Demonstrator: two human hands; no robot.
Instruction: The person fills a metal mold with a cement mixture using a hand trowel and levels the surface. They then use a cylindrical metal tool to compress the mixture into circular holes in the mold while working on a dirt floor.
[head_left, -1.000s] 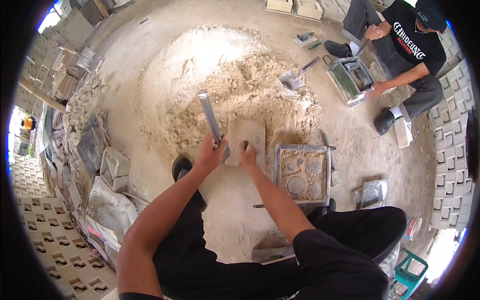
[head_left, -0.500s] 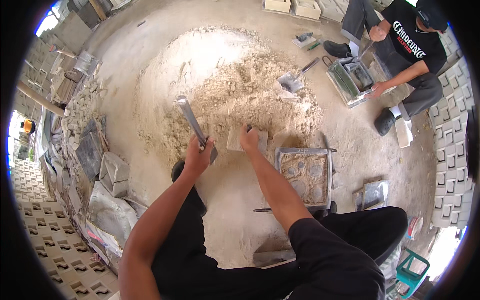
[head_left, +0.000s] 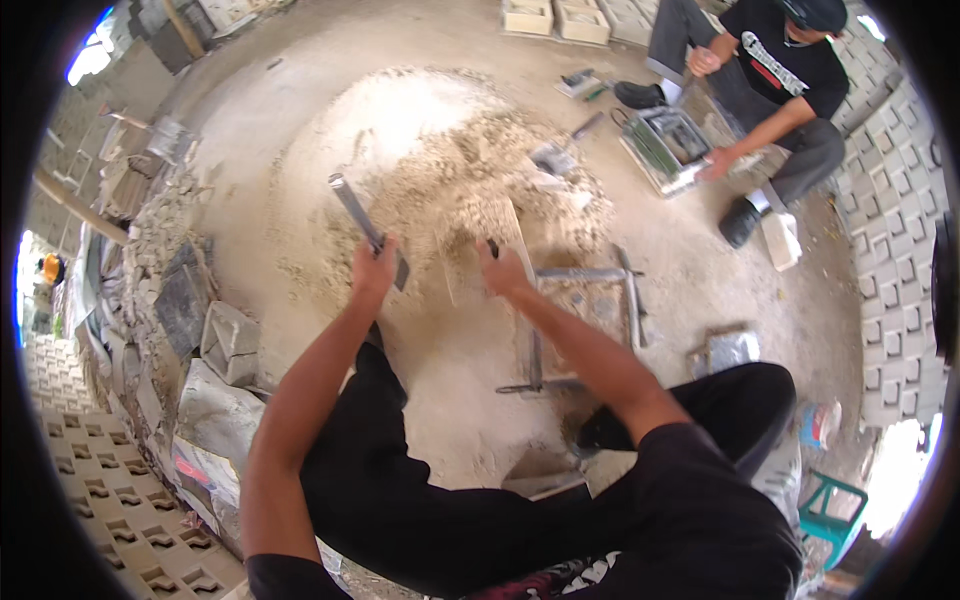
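Note:
My left hand is closed round a long grey metal bar that tilts up and away, with a flat dark end showing below the fist. In my right hand is the dark handle of a flat rectangular float, its pale, dusty plate held at the near edge of a heap of sandy powder. Close by on the right, a metal mould frame with sandy material inside lies on the ground, partly hidden by my right forearm.
A small shovel rests on the heap. At the upper right a seated person works at another mould. Rubble and broken blocks line the left; stacked blocks form the right wall. A green stool stands lower right.
The float in my right hand has turned and lifted, its plate now slanting at the heap. My left hand has shifted slightly left with the bar. The whole view has shifted a little.

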